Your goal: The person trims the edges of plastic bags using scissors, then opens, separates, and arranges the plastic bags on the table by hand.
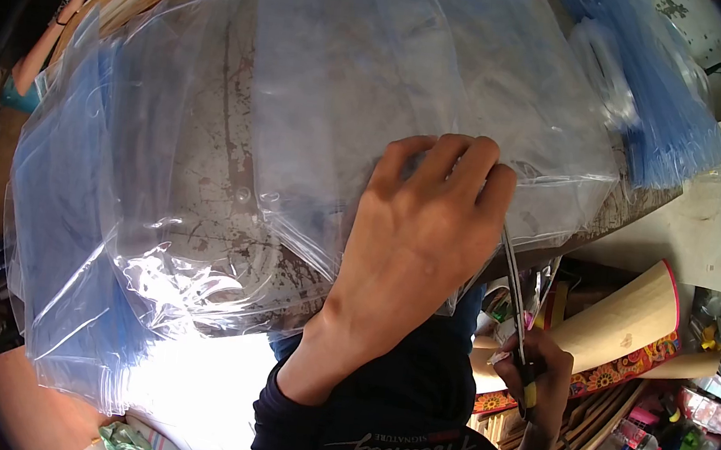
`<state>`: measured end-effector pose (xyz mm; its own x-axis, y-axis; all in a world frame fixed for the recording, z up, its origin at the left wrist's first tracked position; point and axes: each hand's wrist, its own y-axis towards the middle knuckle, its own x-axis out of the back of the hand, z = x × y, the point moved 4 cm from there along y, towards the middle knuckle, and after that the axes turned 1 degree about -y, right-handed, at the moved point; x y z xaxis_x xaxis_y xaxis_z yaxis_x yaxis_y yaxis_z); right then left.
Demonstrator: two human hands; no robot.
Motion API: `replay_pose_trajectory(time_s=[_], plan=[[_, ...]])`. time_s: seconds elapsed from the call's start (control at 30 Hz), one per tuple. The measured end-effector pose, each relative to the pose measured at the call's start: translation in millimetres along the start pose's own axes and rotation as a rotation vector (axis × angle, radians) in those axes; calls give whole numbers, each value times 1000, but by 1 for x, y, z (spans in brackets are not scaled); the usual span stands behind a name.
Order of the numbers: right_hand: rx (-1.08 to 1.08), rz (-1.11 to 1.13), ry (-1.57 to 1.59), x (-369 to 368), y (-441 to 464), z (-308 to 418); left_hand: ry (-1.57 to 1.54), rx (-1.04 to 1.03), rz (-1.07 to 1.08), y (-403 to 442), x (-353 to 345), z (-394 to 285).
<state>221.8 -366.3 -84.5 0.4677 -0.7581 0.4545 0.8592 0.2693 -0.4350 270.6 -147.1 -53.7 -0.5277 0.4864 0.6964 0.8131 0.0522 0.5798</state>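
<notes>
Lying beneath and ahead of the left hand (pixel 426 232), layered clear plastic sheeting (pixel 331 90) covers a scuffed grey-brown table (pixel 644 199), its central strip's long axis running away from the body. The left hand is nearer, palm down, fingers bent; whether they pinch a layer cannot be told. The right hand (pixel 549 366), beyond the near edge, is wrapped around a slim metal-bladed tool (pixel 514 289) slanting toward the sheeting, just beside the left hand.
</notes>
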Motion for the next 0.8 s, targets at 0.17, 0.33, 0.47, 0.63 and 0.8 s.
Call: replay_pose_trajectory(time_s=[0.17, 0.33, 0.47, 0.63, 0.8], plan=[[18, -9, 37, 0, 0, -3, 4, -4, 0, -1, -1, 0], [51, 39, 164, 3, -1, -11, 7, -8, -23, 0, -1, 0], [79, 23, 154, 5, -4, -4, 13, -7, 4, 0, 1, -1], [105, -127, -113, 4, -3, 11, 7, -4, -21, -1, 0, 1], [159, -236, -359, 2, -3, 35, -33, 34, -19, -1, -2, 2]])
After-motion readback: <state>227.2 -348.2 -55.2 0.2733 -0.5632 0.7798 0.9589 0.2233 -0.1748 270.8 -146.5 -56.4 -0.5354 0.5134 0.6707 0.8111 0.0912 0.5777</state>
